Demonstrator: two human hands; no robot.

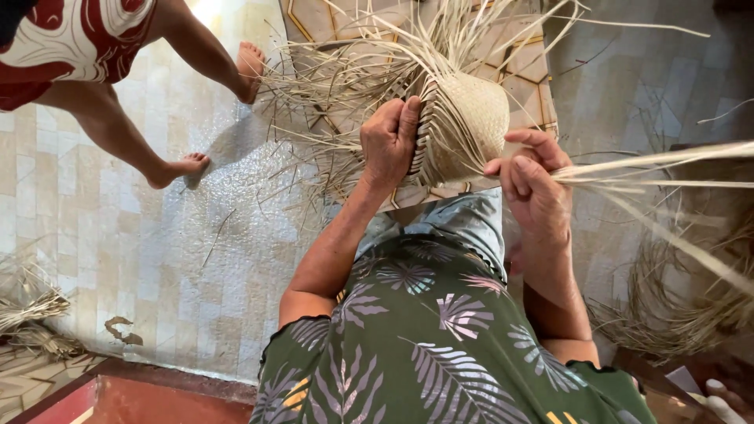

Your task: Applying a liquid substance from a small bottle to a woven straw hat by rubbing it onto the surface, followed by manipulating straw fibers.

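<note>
A half-woven straw basket [470, 118] rests in front of my lap, its dome-shaped woven part facing right and many loose pale strips fanning out behind it. My left hand [390, 140] grips the basket's plaited rim from the left, fingers curled over the edge. My right hand [531, 182] sits just right of the basket and pinches a bundle of long straw strips [660, 169] that stretch off to the right edge.
Another person's bare legs and feet [182, 166] stand on the tiled floor [157, 251] at upper left. Piles of dry straw lie at the right [691, 314] and the lower left [27, 310]. A red step edge [133, 396] runs along the bottom left.
</note>
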